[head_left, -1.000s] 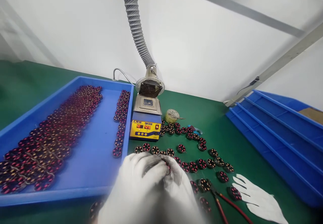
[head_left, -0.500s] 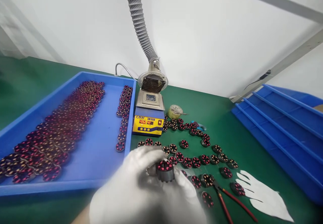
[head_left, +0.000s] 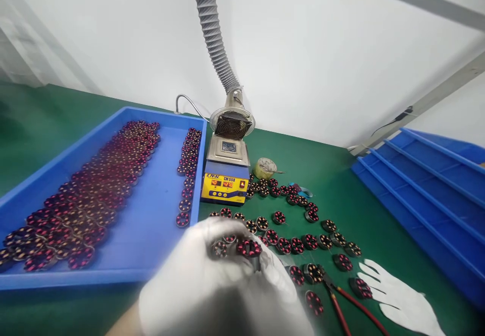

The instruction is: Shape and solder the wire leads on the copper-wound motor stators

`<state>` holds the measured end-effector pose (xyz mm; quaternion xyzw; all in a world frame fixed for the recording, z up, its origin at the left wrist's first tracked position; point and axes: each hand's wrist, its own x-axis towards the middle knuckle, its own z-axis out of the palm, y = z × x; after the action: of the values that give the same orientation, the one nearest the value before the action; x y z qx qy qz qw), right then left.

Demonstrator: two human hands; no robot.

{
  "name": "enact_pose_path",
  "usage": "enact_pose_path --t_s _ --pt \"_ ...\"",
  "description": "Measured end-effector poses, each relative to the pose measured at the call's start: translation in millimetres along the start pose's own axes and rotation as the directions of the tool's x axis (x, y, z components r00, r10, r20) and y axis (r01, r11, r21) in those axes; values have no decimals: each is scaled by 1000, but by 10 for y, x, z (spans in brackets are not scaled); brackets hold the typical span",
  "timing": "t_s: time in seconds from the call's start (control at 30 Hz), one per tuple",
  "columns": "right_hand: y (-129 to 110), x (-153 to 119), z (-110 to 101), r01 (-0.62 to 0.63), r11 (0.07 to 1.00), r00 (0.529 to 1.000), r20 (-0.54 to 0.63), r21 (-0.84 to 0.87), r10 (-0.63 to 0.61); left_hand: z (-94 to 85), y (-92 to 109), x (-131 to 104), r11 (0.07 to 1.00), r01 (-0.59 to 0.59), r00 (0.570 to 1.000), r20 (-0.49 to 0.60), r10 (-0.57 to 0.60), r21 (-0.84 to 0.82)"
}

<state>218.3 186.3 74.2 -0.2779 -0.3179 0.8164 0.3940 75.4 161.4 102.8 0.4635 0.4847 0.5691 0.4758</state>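
My left hand (head_left: pixel 189 275), in a white glove, is closed with thumb and fingers curled around a small round motor stator (head_left: pixel 249 248) with red coils and a dark rim. From the other side my right hand (head_left: pixel 280 285), also gloved, has its fingers closed against the same stator; motion blurs its lower part. Just behind the hands, several similar stators (head_left: pixel 284 245) with red or copper-coloured coils lie on the green table (head_left: pixel 318 174). Right of my right hand lies a pair of red-handled cutting pliers (head_left: pixel 337 295).
At the left, a blue tray (head_left: pixel 159 189) holds many stators in rows. A yellow-fronted solder pot (head_left: pixel 226 187) stands at the back, under a fume hose (head_left: pixel 215 33). A small round tin (head_left: pixel 264 168), a white glove (head_left: pixel 405 295) and a ribbed blue tray (head_left: pixel 424 194) are to the right.
The stator between my hands has shifted slightly up and tilted, showing less of its dark side wall. My hands stay around it. The whole view has shifted slightly.
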Motion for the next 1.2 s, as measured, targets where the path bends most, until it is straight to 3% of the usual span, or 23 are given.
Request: enact_pose_path --t_s 0.07,0.17,0.3,0.33,0.37,0.43,0.5,0.53,0.63,0.73,0.83,0.93,1.0,1.1,1.2 --pt "8 18 11 1 1000 1000 -2 -8 -1 83 -25 -9 994 -51 997 52 56 -97" --pt "13 18 39 1 1000 1000 -8 8 -1 150 -40 -7 959 -95 992 -101 71 -268" --pt "0 -41 80 14 999 999 -32 52 -13 25 -22 -1 967 -168 925 -370 86 -194" --pt "2 -54 90 19 998 999 -37 58 -17 -16 -25 -6 979 -165 918 -383 107 -121" --pt "7 -62 98 28 997 999 -47 66 -25 -46 -37 -17 987 -158 929 -342 143 -16" --pt "25 -58 107 35 997 998 -63 75 -30 -71 -88 -50 951 -169 970 -128 207 257" --pt "50 -37 102 30 997 998 -59 69 -26 -57 -159 -85 859 -242 969 68 238 450" --pt "65 -25 96 29 998 998 -54 62 -25 -45 -191 -95 825 -280 959 112 259 491" --pt "132 -9 84 32 998 997 -76 50 -28 -12 -226 -77 818 -352 934 108 342 455" --pt "213 -29 95 62 995 986 -162 80 -48 15 -166 -2 871 -410 911 72 407 271" --pt "214 -54 95 34 994 995 -102 108 -23 17 -91 64 970 -242 968 -69 243 22" --pt "104 -73 69 -80 993 996 41 91 76 -47 -54 74 988 -89 969 -240 56 -128" --pt "35 -79 49 -111 990 992 64 84 105 -95 -40 53 999 -18 978 -207 9 -40" --pt "30 -59 18 -64 996 998 25 59 62 -86 -23 12 997 6 1000 14 -7 80" --pt "97 -2 -28 68 997 997 -46 -24 -70 0 -29 -13 995 -74 997 -14 73 -62"
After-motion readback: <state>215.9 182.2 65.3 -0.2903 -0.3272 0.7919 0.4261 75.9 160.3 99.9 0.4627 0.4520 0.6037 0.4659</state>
